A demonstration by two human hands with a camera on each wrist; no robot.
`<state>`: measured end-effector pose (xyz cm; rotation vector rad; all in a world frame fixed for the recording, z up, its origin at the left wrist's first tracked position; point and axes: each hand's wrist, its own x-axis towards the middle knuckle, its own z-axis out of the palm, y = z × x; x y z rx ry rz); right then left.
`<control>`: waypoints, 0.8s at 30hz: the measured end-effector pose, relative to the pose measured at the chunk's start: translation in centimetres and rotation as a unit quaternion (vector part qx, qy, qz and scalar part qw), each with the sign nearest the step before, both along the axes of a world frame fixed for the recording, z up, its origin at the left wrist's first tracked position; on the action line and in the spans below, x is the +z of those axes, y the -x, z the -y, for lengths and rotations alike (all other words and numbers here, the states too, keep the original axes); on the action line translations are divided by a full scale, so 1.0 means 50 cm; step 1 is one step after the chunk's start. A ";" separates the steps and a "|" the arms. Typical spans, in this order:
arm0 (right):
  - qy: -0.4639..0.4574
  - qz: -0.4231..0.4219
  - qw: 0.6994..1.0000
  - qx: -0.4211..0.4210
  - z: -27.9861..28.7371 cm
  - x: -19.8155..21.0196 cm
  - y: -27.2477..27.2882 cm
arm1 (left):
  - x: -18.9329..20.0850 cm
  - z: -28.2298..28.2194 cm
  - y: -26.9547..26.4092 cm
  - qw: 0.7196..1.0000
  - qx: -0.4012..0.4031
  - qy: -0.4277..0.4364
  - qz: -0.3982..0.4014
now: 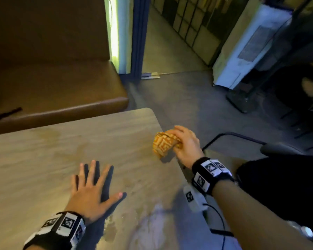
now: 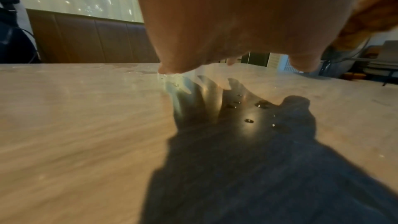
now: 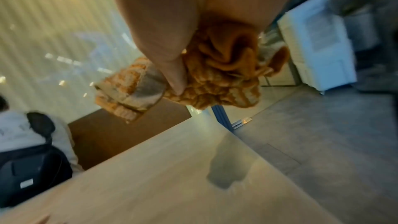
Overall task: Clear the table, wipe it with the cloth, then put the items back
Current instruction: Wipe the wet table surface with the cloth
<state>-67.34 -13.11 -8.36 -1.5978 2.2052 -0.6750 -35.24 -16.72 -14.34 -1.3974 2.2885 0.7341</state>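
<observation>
A bunched orange patterned cloth (image 1: 163,143) hangs just above the right edge of the light wooden table (image 1: 43,159). My right hand (image 1: 185,145) grips it from above; in the right wrist view my thumb pinches the cloth (image 3: 217,81) against the fingers, clear of the table (image 3: 161,185). My left hand (image 1: 90,188) lies over the table near its front with fingers spread and straight. In the left wrist view the palm (image 2: 226,23) hovers low over the wet table (image 2: 86,125). Damp streaks and a few droplets show on the surface.
A brown leather bench (image 1: 52,91) runs behind the table. A dark chair (image 1: 278,150) stands to the right on the grey floor (image 1: 188,98). A white cabinet (image 1: 246,47) stands at the far right. In the right wrist view a seated person (image 3: 28,134) is beyond the table.
</observation>
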 end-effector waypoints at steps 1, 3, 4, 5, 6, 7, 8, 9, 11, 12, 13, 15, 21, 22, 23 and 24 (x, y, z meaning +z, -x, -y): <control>0.003 0.010 0.999 0.036 0.058 -0.005 0.012 | -0.007 0.002 0.006 1.000 0.001 -0.007 0.004; 0.013 0.032 0.995 0.090 0.173 -0.018 0.030 | -0.028 -0.010 0.015 1.000 0.026 -0.016 -0.004; 0.014 0.033 0.994 0.102 0.230 -0.029 0.035 | -0.037 -0.016 0.015 0.999 0.040 -0.005 -0.014; 0.013 0.031 0.993 0.110 0.284 -0.038 0.035 | -0.037 -0.018 0.015 0.999 0.031 0.008 0.006; 0.007 0.028 0.992 0.119 0.332 -0.048 0.033 | -0.039 -0.018 0.015 0.999 0.031 -0.004 0.021; -0.008 0.023 0.991 0.133 0.372 -0.062 0.030 | -0.041 -0.019 0.015 0.999 0.027 -0.008 0.027; -0.029 0.017 0.987 0.158 0.402 -0.082 0.026 | -0.046 -0.018 0.015 0.999 0.022 0.003 0.028; -0.054 0.015 0.981 0.187 0.420 -0.102 0.018 | -0.051 -0.017 0.016 0.999 0.019 0.007 0.028; -0.068 0.057 0.969 0.230 0.420 -0.146 0.005 | -0.057 -0.017 0.014 1.000 0.010 0.013 0.020; -0.066 0.096 0.963 0.244 0.407 -0.165 0.006 | -0.054 -0.018 0.017 1.000 0.008 0.007 0.016; -0.076 0.124 0.956 0.256 0.387 -0.176 0.009 | -0.047 -0.018 0.022 1.000 0.017 0.007 0.011; -0.111 0.144 0.944 0.277 0.341 -0.184 0.017 | -0.039 -0.013 0.027 0.999 0.040 -0.009 0.008; -0.122 0.169 0.932 0.295 0.074 -0.191 0.020 | -0.033 -0.014 0.027 0.997 0.016 -0.025 0.070; -0.112 0.172 0.934 0.293 0.018 -0.191 0.017 | -0.033 -0.015 0.023 0.998 0.017 -0.019 0.049; -0.108 0.171 0.936 0.287 -0.040 -0.192 0.013 | -0.032 -0.017 0.016 0.999 0.019 -0.020 0.025; -0.107 0.176 0.939 0.277 -0.101 -0.189 0.006 | -0.030 -0.024 0.007 1.000 0.021 -0.022 -0.002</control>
